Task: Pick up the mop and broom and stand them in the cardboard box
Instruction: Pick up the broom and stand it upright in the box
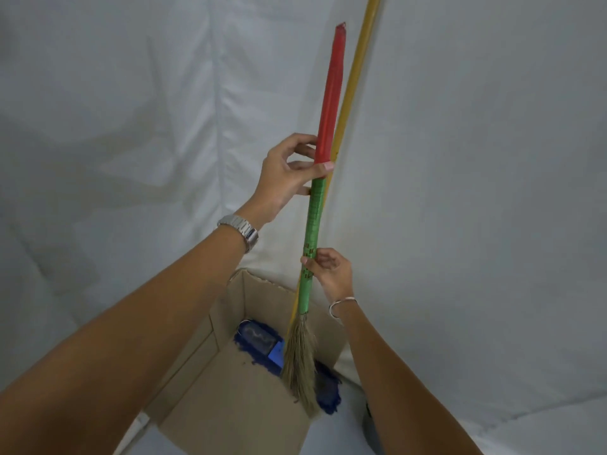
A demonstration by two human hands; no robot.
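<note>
Broom (312, 231) pinched by both hands (285, 178) (328, 274) above box (236, 405), beside mop (348, 103); loose grip risked bristles snagging rim, broom tipping out.

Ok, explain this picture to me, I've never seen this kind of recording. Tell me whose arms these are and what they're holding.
There is no machine: a person wears a camera on the head, so you look down along their own arms. The left hand and the right hand each have a grip on the broom, whose handle is red above and green below. Its bristles hang into the open cardboard box. The mop, with a yellow pole and blue head, already stands in the box. White cloth hangs behind.
</note>
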